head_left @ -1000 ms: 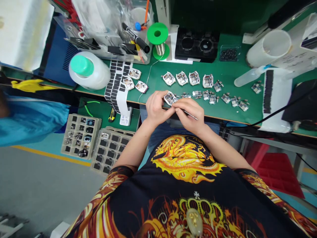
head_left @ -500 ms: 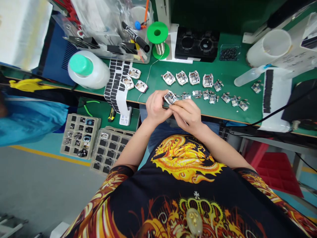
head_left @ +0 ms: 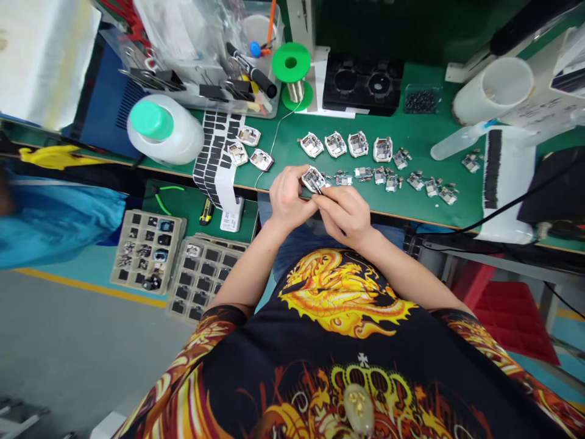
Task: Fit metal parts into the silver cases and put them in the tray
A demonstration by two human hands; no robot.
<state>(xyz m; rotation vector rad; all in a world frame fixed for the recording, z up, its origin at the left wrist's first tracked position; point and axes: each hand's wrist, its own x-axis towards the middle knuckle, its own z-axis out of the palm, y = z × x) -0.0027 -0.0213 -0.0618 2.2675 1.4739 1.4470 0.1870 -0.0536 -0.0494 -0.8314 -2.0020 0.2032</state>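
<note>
Left hand point(head_left: 287, 195): fingers curled round the left side of a white case point(head_left: 313, 179), gripping it.
Right hand point(head_left: 343, 213): fingers pinched on a thin dark tool point(head_left: 319, 190), mostly hidden by them, its tip at the case's open face.
Case: held between both hands at the near edge of the green surface point(head_left: 283, 137), open face up, its insides too small to make out.
Boards point(head_left: 392, 183): small, loose, strung out to the right of the case, the nearest just beside it, one well apart at the far right.
Four cases point(head_left: 335, 144): side by side, beyond the case and off to its right.
Three cases point(head_left: 261, 160): close together, left of the case.
Stickers point(head_left: 212, 152): black on white, farther left of the case, overhanging the surface's edge.
Spool point(head_left: 292, 73): green, wound with silvery wire point(head_left: 296, 92), well beyond the case and slightly left.
Bottle point(head_left: 185, 137): white, green-capped, well left of the case.
Trays point(head_left: 179, 241): divided into compartments, lower than the surface, to the case's near left.
</note>
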